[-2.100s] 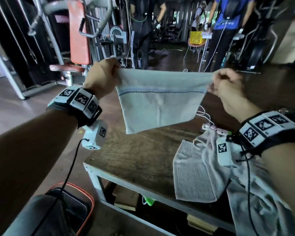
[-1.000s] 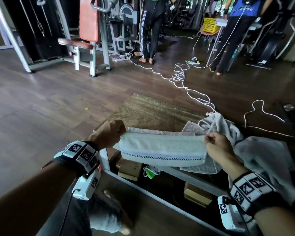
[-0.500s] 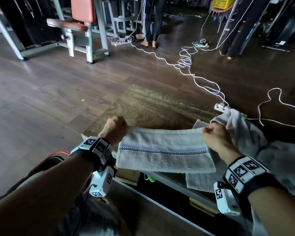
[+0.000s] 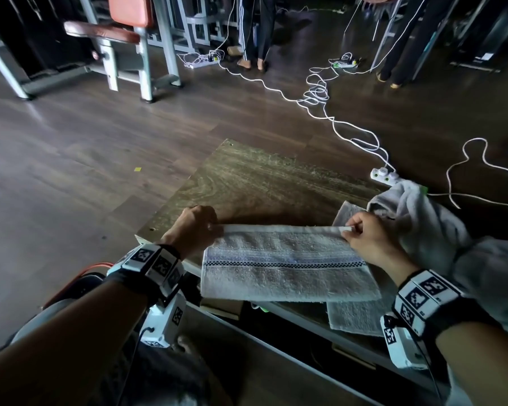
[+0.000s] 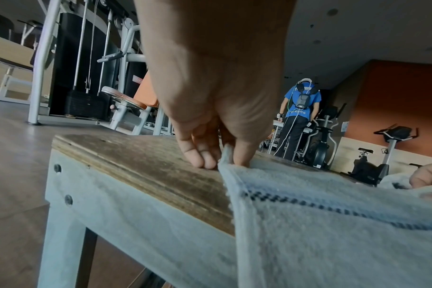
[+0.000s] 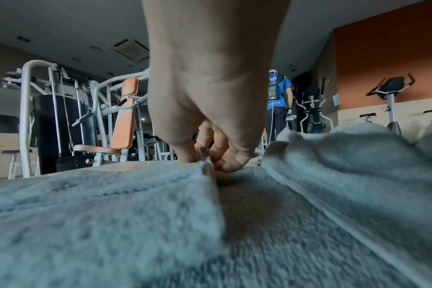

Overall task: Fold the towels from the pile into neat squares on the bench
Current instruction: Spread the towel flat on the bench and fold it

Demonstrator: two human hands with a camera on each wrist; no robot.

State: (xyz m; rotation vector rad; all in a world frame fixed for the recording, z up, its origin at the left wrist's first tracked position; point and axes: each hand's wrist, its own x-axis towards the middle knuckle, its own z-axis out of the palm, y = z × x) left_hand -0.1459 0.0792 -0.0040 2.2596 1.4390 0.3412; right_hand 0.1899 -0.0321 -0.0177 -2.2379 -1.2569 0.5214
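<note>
A pale grey towel (image 4: 288,268) with a dark checked stripe lies stretched over the front edge of the wooden bench (image 4: 264,180), its near part hanging over the rim. My left hand (image 4: 194,230) pinches its far left corner down on the wood; the same towel (image 5: 333,224) and left hand (image 5: 219,155) show in the left wrist view. My right hand (image 4: 364,232) pinches the far right corner. In the right wrist view the right hand (image 6: 210,155) holds the towel (image 6: 111,204) edge between thumb and fingers. The towel pile (image 4: 440,230) lies heaped at the right.
Another flat towel (image 4: 355,317) lies under the stretched one at the bench's front right. White cables and a power strip (image 4: 383,174) lie on the floor behind the bench. A gym machine with an orange seat (image 4: 129,13) stands far left. People stand at the back.
Both hands have lowered the towel from mid-air onto the bench. Its far edge has moved forward over the wood and now rests there, stretched flat.
</note>
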